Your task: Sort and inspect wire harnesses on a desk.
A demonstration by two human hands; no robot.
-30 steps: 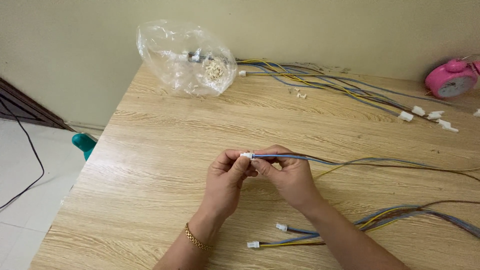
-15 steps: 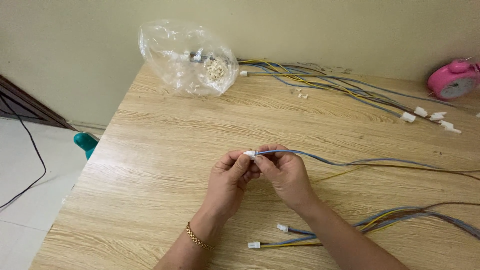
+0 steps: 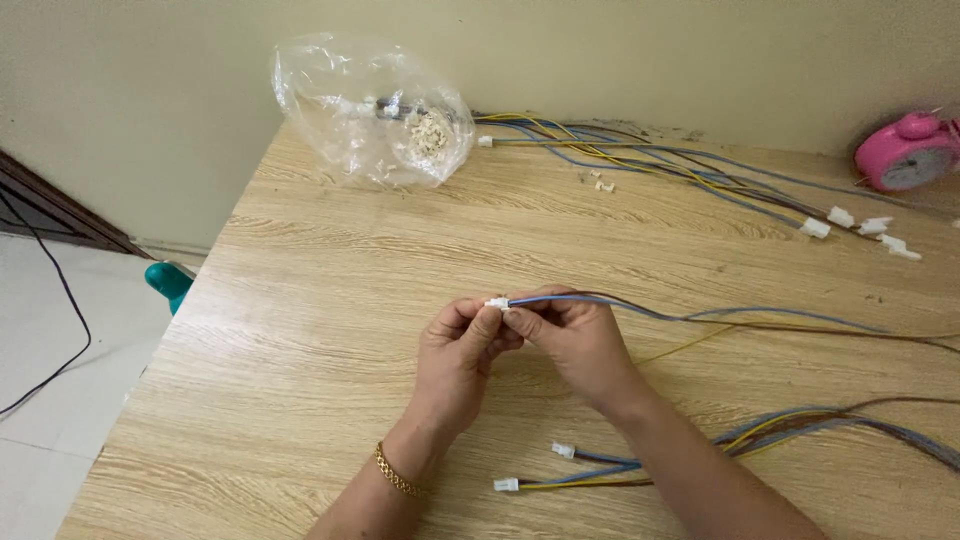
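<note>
Both hands, left hand point(image 3: 455, 345) and right hand point(image 3: 570, 335), pinch a white connector point(image 3: 497, 303) pointing left, its wires point(image 3: 700, 318) trailing right.

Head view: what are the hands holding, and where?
Left hand pinches the small white connector; right hand grips the blue and brown wires just behind it.

The left hand point(image 3: 460, 345) and right hand point(image 3: 570, 335) are meeting fingertip to fingertip, both pinching closed, forearms angling up from below.

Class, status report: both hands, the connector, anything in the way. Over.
Left hand and right hand pinch white connector. Wires trail right. Table around them bare.
</note>
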